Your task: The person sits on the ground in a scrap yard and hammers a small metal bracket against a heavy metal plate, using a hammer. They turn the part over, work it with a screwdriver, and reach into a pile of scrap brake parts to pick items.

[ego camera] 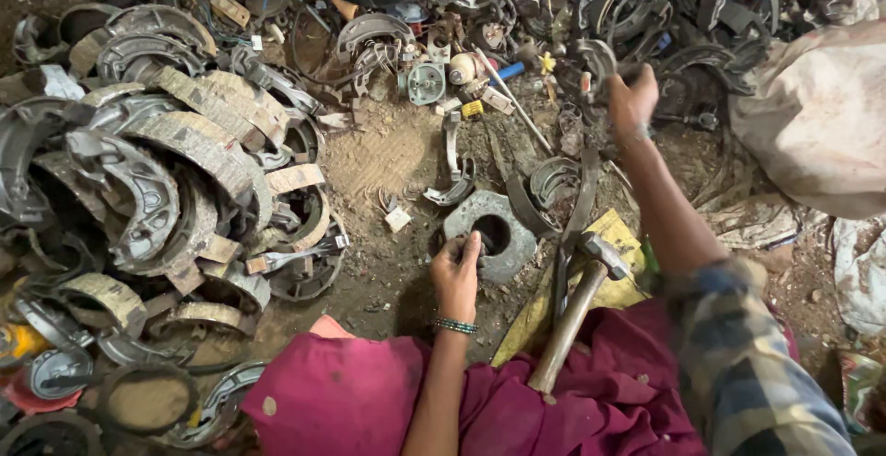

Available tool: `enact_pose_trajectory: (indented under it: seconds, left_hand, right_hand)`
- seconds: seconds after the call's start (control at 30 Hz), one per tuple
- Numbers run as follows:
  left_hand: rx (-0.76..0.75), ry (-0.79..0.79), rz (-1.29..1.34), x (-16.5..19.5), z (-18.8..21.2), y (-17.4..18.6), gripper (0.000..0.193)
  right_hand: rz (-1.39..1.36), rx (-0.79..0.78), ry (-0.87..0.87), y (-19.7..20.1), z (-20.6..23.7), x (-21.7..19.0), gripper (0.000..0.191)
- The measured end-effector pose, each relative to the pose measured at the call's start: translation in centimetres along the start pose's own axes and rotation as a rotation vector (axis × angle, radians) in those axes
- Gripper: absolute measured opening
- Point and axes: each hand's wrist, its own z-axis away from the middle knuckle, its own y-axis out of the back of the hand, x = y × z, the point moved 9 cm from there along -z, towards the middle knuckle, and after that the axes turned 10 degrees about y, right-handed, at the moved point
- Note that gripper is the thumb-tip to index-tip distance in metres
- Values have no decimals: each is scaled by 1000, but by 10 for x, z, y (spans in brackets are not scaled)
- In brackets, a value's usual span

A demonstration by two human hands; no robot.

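The floor here is bare packed dirt, brown and gritty, and almost all of it is buried under scrap; only a worn patch just left of the metal block shows open ground. Far left of the block rises the biggest thing in the place, a heap of curved brake shoes, grey and rust-stained, stacked over one another down to the near edge. Beyond the block, along the far side, more shoes and dark rings lie tangled with springs, wires and small parts. Off to the block's right a dirty pale sack slumps against the scrap. Nearer than the block, a magenta cloth covers the person's lap. A hammer lies just right of the block, its wooden handle resting on the cloth and its steel head on a yellow scrap of sheet. The block itself is a flat, grey, rough-edged slab with a round hole through its middle, lying on the dirt straight ahead of the person. The left hand, a beaded bracelet on its wrist, rests on the block's near left edge, fingers curled over the rim, though I cannot tell whether it grips. The right hand, in a plaid sleeve, reaches well beyond the block into the far scrap, closed around a dark brake shoe.
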Motion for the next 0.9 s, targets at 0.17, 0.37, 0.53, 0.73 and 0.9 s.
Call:
enact_pose_trajectory:
  seconds: [0.17,0.37,0.53,0.73,0.9]
  left_hand:
    - [-24,33,-36,4,3,-4,34]
    - [-36,43,-46,1,3,-3,38]
    - [-5,18,-86,2,3,2,36]
    - [31,12,-137,8,8,4,28]
    - [18,80,-16,3,13,2,25]
  right_hand:
    - [-111,-344,-109,37,35,26,14]
    - [23,-528,-41,35,51,31,23]
    - [487,-424,394,-10,17,-8,25]
    - [738,-454,859,-90,12,-55,55]
    - [953,-446,831,-123,-15,-59,55]
